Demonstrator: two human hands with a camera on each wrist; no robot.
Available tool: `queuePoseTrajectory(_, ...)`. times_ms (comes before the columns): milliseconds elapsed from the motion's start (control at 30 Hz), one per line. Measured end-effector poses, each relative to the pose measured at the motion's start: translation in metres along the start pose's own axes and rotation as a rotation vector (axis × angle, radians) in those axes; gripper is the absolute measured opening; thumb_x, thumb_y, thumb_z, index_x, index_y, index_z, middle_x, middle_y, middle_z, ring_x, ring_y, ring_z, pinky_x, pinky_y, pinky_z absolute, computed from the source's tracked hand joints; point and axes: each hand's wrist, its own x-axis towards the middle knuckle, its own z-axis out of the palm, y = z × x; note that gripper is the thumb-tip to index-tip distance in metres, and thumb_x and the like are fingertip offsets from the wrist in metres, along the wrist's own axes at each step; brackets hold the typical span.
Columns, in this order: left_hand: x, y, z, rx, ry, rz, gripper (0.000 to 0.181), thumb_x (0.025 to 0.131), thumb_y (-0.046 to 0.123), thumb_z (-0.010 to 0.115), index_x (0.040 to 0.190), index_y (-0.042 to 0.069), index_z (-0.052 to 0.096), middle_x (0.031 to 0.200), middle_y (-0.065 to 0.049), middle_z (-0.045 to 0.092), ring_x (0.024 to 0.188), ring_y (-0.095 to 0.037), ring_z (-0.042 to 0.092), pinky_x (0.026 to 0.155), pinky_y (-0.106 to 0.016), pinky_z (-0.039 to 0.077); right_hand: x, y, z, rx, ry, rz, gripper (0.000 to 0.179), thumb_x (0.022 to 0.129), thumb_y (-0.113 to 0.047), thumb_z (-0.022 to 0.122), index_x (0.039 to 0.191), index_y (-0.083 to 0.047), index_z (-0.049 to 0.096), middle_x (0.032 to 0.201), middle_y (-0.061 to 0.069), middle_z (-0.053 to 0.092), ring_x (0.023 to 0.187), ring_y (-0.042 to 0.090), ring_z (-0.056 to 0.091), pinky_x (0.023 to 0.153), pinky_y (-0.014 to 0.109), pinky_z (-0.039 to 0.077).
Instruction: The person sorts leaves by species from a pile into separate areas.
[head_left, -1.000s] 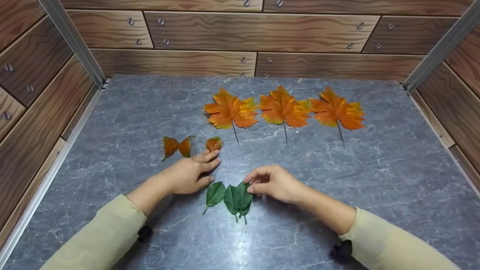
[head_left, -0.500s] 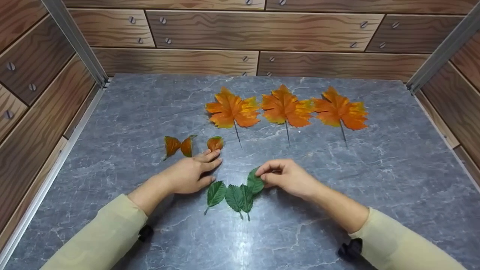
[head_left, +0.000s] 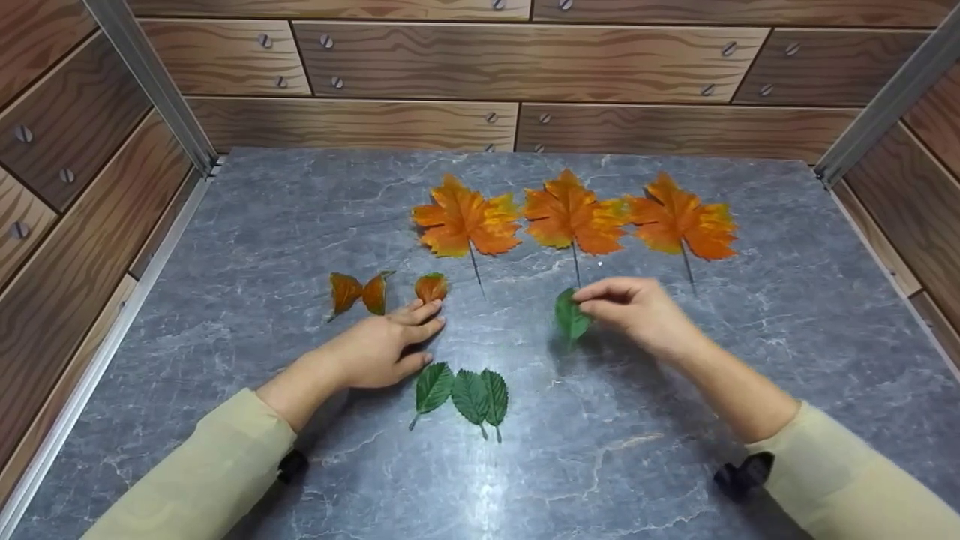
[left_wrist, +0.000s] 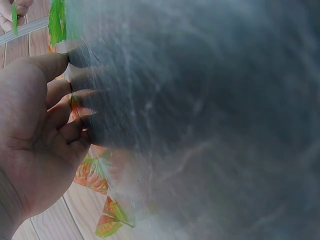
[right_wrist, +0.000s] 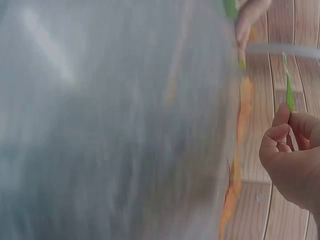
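Note:
My right hand [head_left: 637,311] pinches a single green leaf [head_left: 571,316] by its top edge between thumb and fingertips, below the middle maple leaf. In the right wrist view the pinched leaf [right_wrist: 289,92] shows edge-on, above the tabletop. My left hand [head_left: 382,345] lies with extended fingers on the table, its fingertips at a small orange-brown leaf [head_left: 430,287], partly covering it. Near the left thumb lie several green leaves: one apart [head_left: 433,388], and two overlapping ones [head_left: 470,396] to its right. A pair of orange-brown leaves [head_left: 358,292] rests left of the left fingertips.
Three orange maple leaves with dark stems stand in a row at the back: left [head_left: 466,217], middle [head_left: 573,214], right [head_left: 681,217]. The grey marbled tabletop [head_left: 262,217] is bordered by wood-patterned walls [head_left: 420,60] and metal posts [head_left: 146,82].
My right hand has drawn one green leaf out of the green group and carried it away to the back right. The left hand has stayed in place.

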Motion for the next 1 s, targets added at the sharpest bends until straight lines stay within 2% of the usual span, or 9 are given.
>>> queuePoseTrajectory(200,0.0,0.001,-0.003,0.012,0.006,-0.003,0.06,0.11,0.029,0.06,0.162,0.006,0.042,0.174,-0.012,0.024,0.158,-0.038,0.026,0.124,-0.054,0.029,0.0,0.002,-0.037,-0.108,0.054,0.015,0.03,0.101,-0.013,0.075,0.126,0.003,0.076,0.126,0.015,0.074,0.1,0.011,0.07,0.087,0.028,0.06)
queuePoseTrajectory(433,-0.001,0.001,-0.004,0.012,0.015,-0.002,0.06,0.109,0.028,0.061,0.162,0.006,0.042,0.173,-0.012,0.025,0.157,-0.039,0.026,0.124,-0.055,0.03,0.001,0.01,-0.064,-0.179,0.028,0.054,0.035,0.102,-0.015,0.074,0.133,0.0,0.073,0.138,0.019,0.067,0.112,0.01,0.065,0.091,0.025,0.057)
queuePoseTrajectory(700,0.0,0.001,-0.001,0.017,0.019,-0.001,0.06,0.11,0.028,0.06,0.163,0.007,0.041,0.173,-0.012,0.025,0.157,-0.038,0.027,0.124,-0.054,0.031,-0.002,0.028,-0.079,-0.257,0.01,0.128,0.036,0.102,-0.013,0.072,0.137,-0.002,0.072,0.142,0.02,0.065,0.12,0.018,0.06,0.089,0.018,0.053)
queuePoseTrajectory(1000,0.001,0.001,0.001,0.007,0.024,0.0,0.059,0.11,0.029,0.06,0.162,0.006,0.043,0.173,-0.012,0.026,0.157,-0.039,0.028,0.123,-0.055,0.031,-0.003,0.043,-0.083,-0.301,0.008,0.145,0.036,0.102,-0.008,0.069,0.137,-0.001,0.071,0.14,0.023,0.065,0.115,0.02,0.061,0.084,0.019,0.053)
